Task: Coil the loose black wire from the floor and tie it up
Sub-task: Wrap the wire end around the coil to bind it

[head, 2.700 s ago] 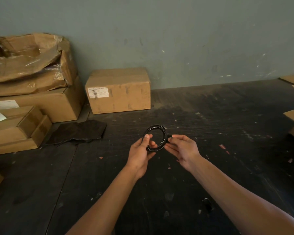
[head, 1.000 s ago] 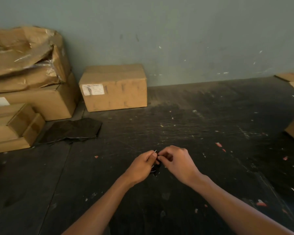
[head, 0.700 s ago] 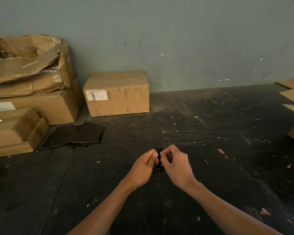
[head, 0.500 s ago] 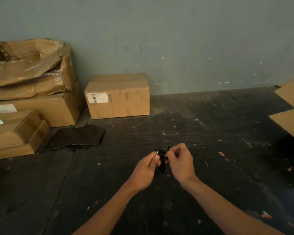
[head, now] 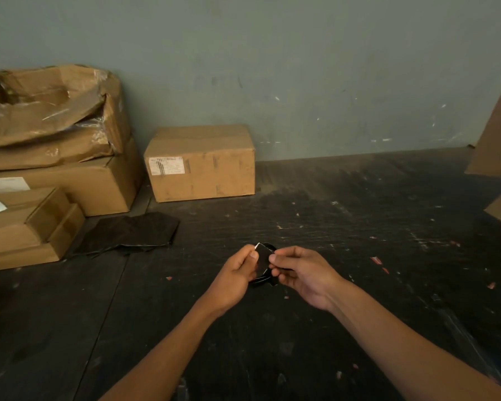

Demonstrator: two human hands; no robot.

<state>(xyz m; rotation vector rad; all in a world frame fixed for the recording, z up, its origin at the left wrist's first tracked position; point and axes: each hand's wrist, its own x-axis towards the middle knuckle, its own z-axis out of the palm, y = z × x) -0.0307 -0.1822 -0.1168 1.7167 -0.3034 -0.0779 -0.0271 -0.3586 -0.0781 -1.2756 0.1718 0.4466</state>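
A small coil of black wire is held in the air above the dark floor, between both hands. My left hand pinches its left side with thumb and fingers. My right hand grips its right side, the thumb pressed on the front. A flat black piece with a pale corner lies across the front of the coil. Most of the coil is hidden behind my fingers; a bit of it shows below them.
Cardboard boxes stand along the grey-green wall, with a crushed stack at the left. A black sheet lies on the floor near them. More cardboard is at the right edge. Small scraps dot the floor.
The wide ring of wire from 2.7 s ago is now squeezed into a small bundle between both hands. A flat black piece now shows across its front. The view has shifted slightly.
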